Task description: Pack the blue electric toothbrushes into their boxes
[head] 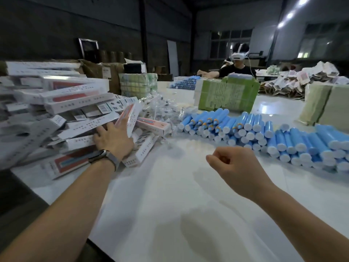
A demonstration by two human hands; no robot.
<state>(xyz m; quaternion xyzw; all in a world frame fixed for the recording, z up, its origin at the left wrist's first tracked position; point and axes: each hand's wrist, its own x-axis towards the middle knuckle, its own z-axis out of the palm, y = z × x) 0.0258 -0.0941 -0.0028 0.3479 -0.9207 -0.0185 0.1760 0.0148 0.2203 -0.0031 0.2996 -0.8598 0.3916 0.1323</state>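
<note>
We judge the packing to be at an early or middle stage. A long bank of blue cylindrical plastic toothbrush handles with white end caps (264,133) lies stacked along the far right side of the white glossy bench (170,205), reaching toward its right edge, and none of them that we can see sits in a box. At the bench's left edge a tall, loose heap of flat white cardboard boxes with red and blue printed panels (62,110) leans inward; we cannot tell which of these are filled and which are empty. Between the heap and the handles lies a scatter of small clear plastic packets (160,108), too blurred for us to name their contents.

Our left hand (113,138), with a dark wristband (104,157) on the wrist, is at the inner foot of the heap. Its fingers are extended and slightly spread among the boxes, and it touches one tilted white box with a red face (129,118); whether thumb and fingers close round it we cannot tell. Our right hand (232,163) hangs above the bare middle of the bench, near the blue handles but apart from them, fingers curled into a loose fist with nothing visible inside.

We think nearly all the bank remains to be packed.
</note>
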